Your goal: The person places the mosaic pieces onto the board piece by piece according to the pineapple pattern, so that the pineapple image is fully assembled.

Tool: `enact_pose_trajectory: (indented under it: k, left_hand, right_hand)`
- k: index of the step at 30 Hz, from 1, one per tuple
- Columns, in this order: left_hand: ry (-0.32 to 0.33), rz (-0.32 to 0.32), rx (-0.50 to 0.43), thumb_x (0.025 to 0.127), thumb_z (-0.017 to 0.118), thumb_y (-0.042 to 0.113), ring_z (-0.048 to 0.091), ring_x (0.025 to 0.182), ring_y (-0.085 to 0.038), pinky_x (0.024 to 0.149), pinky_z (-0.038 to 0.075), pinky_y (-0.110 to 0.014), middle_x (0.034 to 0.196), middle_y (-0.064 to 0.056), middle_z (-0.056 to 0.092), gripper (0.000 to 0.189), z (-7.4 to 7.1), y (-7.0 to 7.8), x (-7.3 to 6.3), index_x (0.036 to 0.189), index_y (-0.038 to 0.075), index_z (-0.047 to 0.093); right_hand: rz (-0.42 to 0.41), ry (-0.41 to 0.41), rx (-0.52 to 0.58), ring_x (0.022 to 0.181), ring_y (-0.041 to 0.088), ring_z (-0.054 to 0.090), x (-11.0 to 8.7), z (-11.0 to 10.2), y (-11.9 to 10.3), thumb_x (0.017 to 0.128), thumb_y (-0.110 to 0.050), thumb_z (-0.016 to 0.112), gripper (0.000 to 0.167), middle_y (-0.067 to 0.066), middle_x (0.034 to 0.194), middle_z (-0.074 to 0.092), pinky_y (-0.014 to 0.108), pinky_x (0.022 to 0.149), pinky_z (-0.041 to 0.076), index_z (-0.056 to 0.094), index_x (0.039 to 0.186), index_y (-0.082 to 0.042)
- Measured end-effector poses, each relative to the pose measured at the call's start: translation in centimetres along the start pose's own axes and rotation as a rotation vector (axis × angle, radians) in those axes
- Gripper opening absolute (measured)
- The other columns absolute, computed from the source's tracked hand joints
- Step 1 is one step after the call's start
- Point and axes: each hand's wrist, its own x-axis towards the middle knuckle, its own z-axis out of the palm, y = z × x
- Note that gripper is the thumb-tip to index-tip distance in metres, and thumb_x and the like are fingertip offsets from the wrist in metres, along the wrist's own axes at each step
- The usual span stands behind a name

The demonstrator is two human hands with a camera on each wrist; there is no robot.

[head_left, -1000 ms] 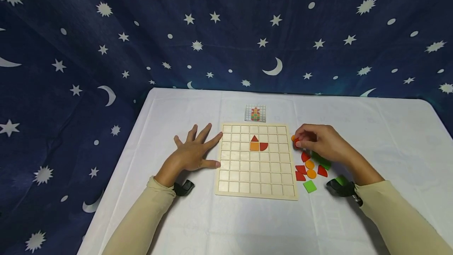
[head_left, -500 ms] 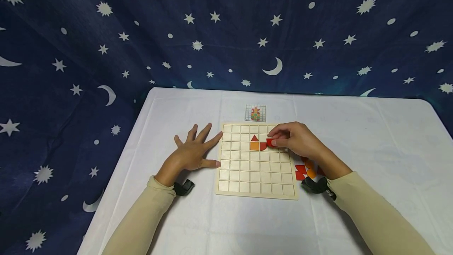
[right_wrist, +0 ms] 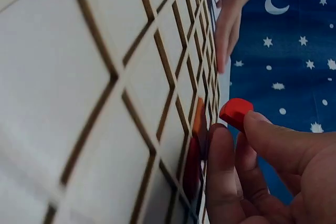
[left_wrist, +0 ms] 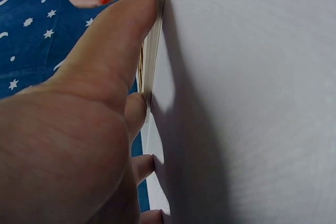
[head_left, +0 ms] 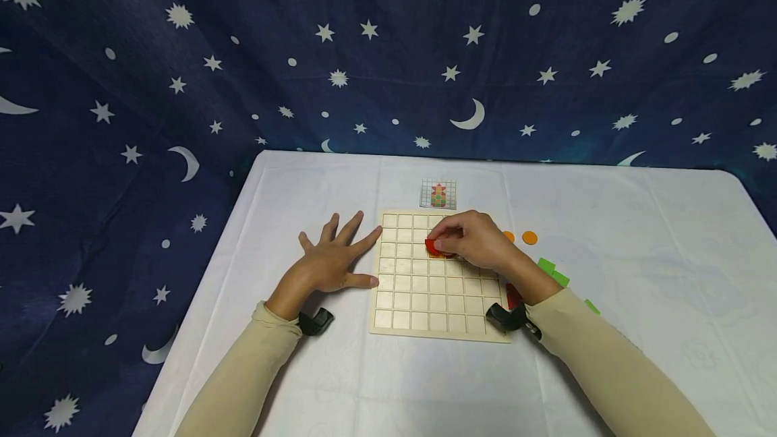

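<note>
While your left hand (head_left: 330, 265) lies spread with its thumb against the grid board (head_left: 419, 303), your right hand (head_left: 476, 241) pinches a red piece (head_left: 432, 247) over that board.
Just beyond your right hand lies a card (head_left: 438, 194) printed with a coloured grid pattern; under that hand, an orange square (right_wrist: 199, 123) sits in the board.

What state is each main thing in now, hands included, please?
Board: flat, partly filled
Held red piece: raised off the board
Left hand: fingers spread, touching the board
Right hand: pinching that red piece
Pattern card: flat, face up
Orange discs: lying loose
Green pieces: lying loose
</note>
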Motion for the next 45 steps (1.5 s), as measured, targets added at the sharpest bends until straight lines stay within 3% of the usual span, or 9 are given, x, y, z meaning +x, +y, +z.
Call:
enact_pose_trajectory:
  k: [9,18,35,45]
  left_hand:
    - [-0.010,-0.006,0.004,0.080,0.063,0.080,-0.002,0.157,-0.049,0.101,0.008,-0.092,0.174,-0.003,-0.003,0.102,0.0,0.1,0.1,0.162,0.045,0.014]
    - [-0.013,-0.012,0.005,0.080,0.063,0.080,-0.003,0.157,-0.048,0.101,0.008,-0.092,0.174,-0.002,-0.004,0.102,0.1,0.1,0.1,0.162,0.045,0.014]
    - [-0.002,-0.011,0.006,0.080,0.064,0.080,-0.002,0.157,-0.049,0.100,0.008,-0.092,0.174,-0.003,-0.003,0.102,-0.1,0.1,0.0,0.162,0.044,0.015]
    - [-0.004,-0.013,0.000,0.080,0.064,0.079,-0.002,0.157,-0.048,0.100,0.007,-0.092,0.174,-0.003,-0.003,0.101,-0.1,0.1,-0.1,0.162,0.044,0.015]
  right_hand:
    - [-0.020,0.018,-0.047,0.079,0.015,0.066,1.0,1.1,-0.2,0.091,-0.010,0.075,0.014,-0.003,0.087,0.076,0.033,0.076,0.052,0.080,0.100,-0.019]
    - [-0.022,0.008,-0.059,0.062,0.016,0.065,1.5,1.4,-0.3,0.089,-0.010,0.078,0.009,0.000,0.079,0.075,0.033,0.061,0.054,0.080,0.097,-0.013]
    - [-0.107,0.066,-0.304,0.072,0.011,0.060,1.7,2.4,-1.1,0.085,-0.008,0.074,0.012,-0.006,0.077,0.074,0.029,0.066,0.048,0.082,0.086,-0.017]
    - [-0.120,0.089,-0.356,0.081,0.012,0.064,1.6,2.5,-0.9,0.086,-0.016,0.081,0.002,-0.005,0.085,0.076,0.030,0.072,0.049,0.083,0.086,-0.016]
